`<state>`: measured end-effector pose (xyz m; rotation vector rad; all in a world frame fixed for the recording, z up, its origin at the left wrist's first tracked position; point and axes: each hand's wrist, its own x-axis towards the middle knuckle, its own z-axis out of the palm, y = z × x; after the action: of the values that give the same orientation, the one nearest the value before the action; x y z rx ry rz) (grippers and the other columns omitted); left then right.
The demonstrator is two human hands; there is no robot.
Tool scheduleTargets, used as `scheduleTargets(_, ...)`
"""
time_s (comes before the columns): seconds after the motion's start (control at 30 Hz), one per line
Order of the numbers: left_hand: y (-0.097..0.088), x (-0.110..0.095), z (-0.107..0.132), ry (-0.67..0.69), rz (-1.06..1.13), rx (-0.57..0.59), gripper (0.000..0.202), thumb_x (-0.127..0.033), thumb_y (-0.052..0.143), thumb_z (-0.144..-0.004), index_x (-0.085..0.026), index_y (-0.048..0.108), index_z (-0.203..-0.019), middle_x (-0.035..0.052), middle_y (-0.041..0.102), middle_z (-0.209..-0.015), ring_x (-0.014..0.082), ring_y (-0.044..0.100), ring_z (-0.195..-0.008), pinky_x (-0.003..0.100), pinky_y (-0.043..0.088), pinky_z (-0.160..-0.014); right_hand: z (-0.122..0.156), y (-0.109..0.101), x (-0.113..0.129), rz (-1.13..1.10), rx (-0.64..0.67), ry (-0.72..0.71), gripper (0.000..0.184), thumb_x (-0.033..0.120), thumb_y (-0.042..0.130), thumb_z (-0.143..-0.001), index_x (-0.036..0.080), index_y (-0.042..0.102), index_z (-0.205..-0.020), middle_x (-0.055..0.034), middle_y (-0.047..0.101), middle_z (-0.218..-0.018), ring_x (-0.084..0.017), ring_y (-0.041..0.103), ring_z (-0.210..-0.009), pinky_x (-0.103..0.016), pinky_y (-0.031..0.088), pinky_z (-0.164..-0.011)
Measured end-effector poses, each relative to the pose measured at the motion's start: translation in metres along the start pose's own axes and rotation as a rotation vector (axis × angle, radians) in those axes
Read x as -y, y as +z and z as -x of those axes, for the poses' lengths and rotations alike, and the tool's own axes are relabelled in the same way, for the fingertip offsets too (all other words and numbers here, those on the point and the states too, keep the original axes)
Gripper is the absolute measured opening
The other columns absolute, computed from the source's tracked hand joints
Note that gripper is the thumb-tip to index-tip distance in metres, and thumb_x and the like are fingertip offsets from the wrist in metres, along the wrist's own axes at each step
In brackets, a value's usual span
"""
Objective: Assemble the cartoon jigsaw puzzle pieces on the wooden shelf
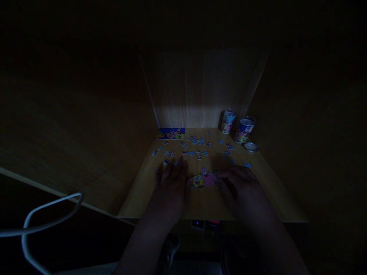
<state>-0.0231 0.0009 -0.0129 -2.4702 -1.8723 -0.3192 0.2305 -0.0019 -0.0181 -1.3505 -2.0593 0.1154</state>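
A partly joined jigsaw puzzle (205,179), with a yellow cartoon figure and a pink one, lies on the wooden desk (206,206) between my hands. My left hand (173,179) rests on the desk at its left side, fingers stretched forward, thumb near the puzzle's left edge. At the right edge, my right hand (239,183) has thumb and forefinger pinched together at a small puzzle piece (216,176), dim in the poor light. Loose puzzle pieces (191,153) lie scattered beyond both hands.
Two printed cans (228,123) (244,130) stand at the back right, with a round metal lid (251,147) before them. A blue picture card (172,133) lies at the back left. Wooden panels (195,88) enclose the desk. A white cable (51,198) loops at the left.
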Motion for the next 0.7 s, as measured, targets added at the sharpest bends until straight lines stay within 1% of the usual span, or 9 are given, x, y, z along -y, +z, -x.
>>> scheduleTargets(0.1,0.001,0.004,-0.01,-0.079,-0.013,-0.011,0.06,-0.041,0.038,-0.12,-0.016,0.046,-0.173,0.0187,0.039,-0.181,0.0448,0.032,-0.169,0.079,0.023,-0.133,0.0,0.0,0.0,0.007,0.012,-0.01,0.011,0.025,0.063,-0.111,0.025,0.074,-0.108,-0.0083,0.077,-0.114,-0.032,0.067,-0.112,-0.052,0.056,-0.101)
scheduleTargets(0.2,0.003,0.009,-0.022,-0.105,-0.008,-0.038,0.061,-0.043,0.035,-0.12,-0.017,0.043,-0.174,0.019,0.036,-0.182,0.046,0.028,-0.17,0.083,0.02,-0.131,-0.001,0.0,-0.001,0.003,0.03,-0.026,0.012,0.024,0.062,-0.11,0.027,0.074,-0.11,-0.0076,0.078,-0.116,-0.032,0.068,-0.113,-0.052,0.056,-0.101)
scheduleTargets(0.3,0.006,0.009,-0.032,-0.062,0.027,-0.026,0.061,-0.042,0.037,-0.119,-0.021,0.038,-0.177,0.0155,0.035,-0.183,0.0423,0.024,-0.172,0.078,0.021,-0.134,-0.002,-0.001,0.001,-0.013,0.06,-0.046,0.013,0.023,0.062,-0.111,0.028,0.074,-0.113,-0.0071,0.078,-0.119,-0.031,0.069,-0.115,-0.052,0.056,-0.102)
scheduleTargets(0.37,0.007,0.006,-0.035,-0.023,0.05,-0.01,0.06,-0.041,0.037,-0.12,-0.023,0.039,-0.176,0.0132,0.039,-0.182,0.04,0.025,-0.173,0.074,0.021,-0.136,-0.003,-0.001,0.003,-0.027,0.078,-0.056,0.012,0.024,0.063,-0.111,0.028,0.074,-0.114,-0.0064,0.079,-0.12,-0.031,0.069,-0.116,-0.052,0.056,-0.103)
scheduleTargets(0.4,0.008,0.005,-0.036,-0.013,0.058,-0.007,0.059,-0.04,0.037,-0.12,-0.023,0.041,-0.176,0.0126,0.042,-0.181,0.04,0.026,-0.172,0.074,0.021,-0.136,-0.004,-0.001,0.003,-0.035,0.086,-0.057,0.012,0.024,0.063,-0.111,0.028,0.074,-0.114,-0.0062,0.079,-0.12,-0.03,0.069,-0.116,-0.052,0.056,-0.103)
scheduleTargets(0.47,0.008,0.002,-0.035,-0.013,0.064,-0.022,0.057,-0.037,0.037,-0.12,-0.022,0.043,-0.174,0.0132,0.046,-0.178,0.0405,0.03,-0.171,0.075,0.021,-0.136,-0.004,-0.001,0.004,-0.047,0.099,-0.053,0.012,0.024,0.063,-0.112,0.028,0.074,-0.115,-0.006,0.079,-0.121,-0.03,0.07,-0.116,-0.052,0.056,-0.104)
scheduleTargets(0.57,0.004,0.002,-0.031,-0.013,0.05,-0.076,0.053,-0.026,0.043,-0.116,-0.018,0.053,-0.167,0.0176,0.056,-0.17,0.0396,0.045,-0.162,0.072,0.028,-0.135,-0.003,-0.001,0.003,-0.05,0.11,-0.055,0.013,0.023,0.063,-0.111,0.028,0.074,-0.117,-0.0057,0.079,-0.121,-0.03,0.07,-0.117,-0.053,0.056,-0.104)
scheduleTargets(0.63,0.001,0.003,-0.029,-0.008,0.034,-0.108,0.053,-0.013,0.052,-0.107,-0.015,0.062,-0.159,0.0204,0.063,-0.162,0.0391,0.055,-0.154,0.068,0.034,-0.133,-0.003,0.0,0.003,-0.047,0.11,-0.067,0.015,0.023,0.063,-0.111,0.029,0.075,-0.119,-0.0052,0.079,-0.122,-0.03,0.07,-0.118,-0.054,0.056,-0.105)
scheduleTargets(0.7,-0.003,0.004,-0.027,-0.01,0.031,-0.119,0.055,-0.004,0.058,-0.096,-0.013,0.07,-0.149,0.0216,0.067,-0.155,0.0394,0.06,-0.146,0.064,0.041,-0.129,-0.002,0.0,0.002,-0.046,0.107,-0.084,0.018,0.022,0.064,-0.11,0.03,0.075,-0.121,-0.0051,0.08,-0.124,-0.031,0.071,-0.12,-0.055,0.056,-0.107)
